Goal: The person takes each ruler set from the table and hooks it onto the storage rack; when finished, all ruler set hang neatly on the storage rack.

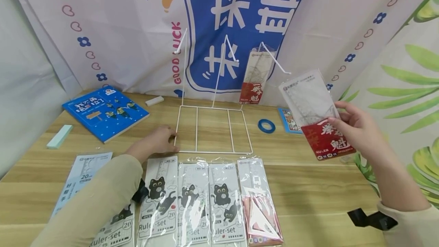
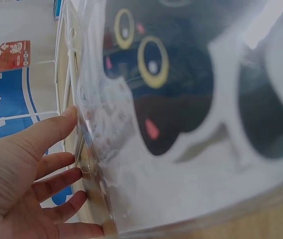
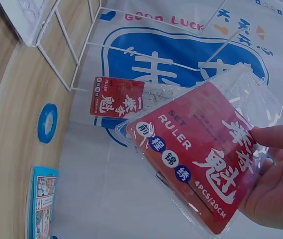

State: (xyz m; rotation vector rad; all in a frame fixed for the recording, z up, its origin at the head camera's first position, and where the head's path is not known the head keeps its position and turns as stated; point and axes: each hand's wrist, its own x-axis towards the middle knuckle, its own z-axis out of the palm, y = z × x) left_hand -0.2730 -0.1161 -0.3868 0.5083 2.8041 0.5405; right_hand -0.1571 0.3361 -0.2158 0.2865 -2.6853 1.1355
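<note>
The right hand (image 1: 358, 127) pinches a clear-packed ruler set (image 1: 317, 113) with a red lower part, thumb in front, and holds it above the table. In the right wrist view, the pack's red part (image 3: 196, 159) is tilted. A white wire display rack (image 1: 212, 152) stands on the table with three slanting prongs. A matching ruler set (image 1: 255, 75) hangs from its right prong. The left hand (image 1: 161, 139) touches the left side of the rack's base. Its thumb and fingers (image 2: 54, 132) are fairly straight and spread in the left wrist view.
Several black-cat ruler sets (image 1: 224, 201) lie in front of the rack, with a pink ruler set (image 1: 260, 216) at their right. A blue book (image 1: 106, 111), white block (image 1: 154, 101) and pale green block (image 1: 60, 136) lie left. Blue tape (image 1: 266, 125) and a small blue-edged pack (image 1: 291, 121) lie right.
</note>
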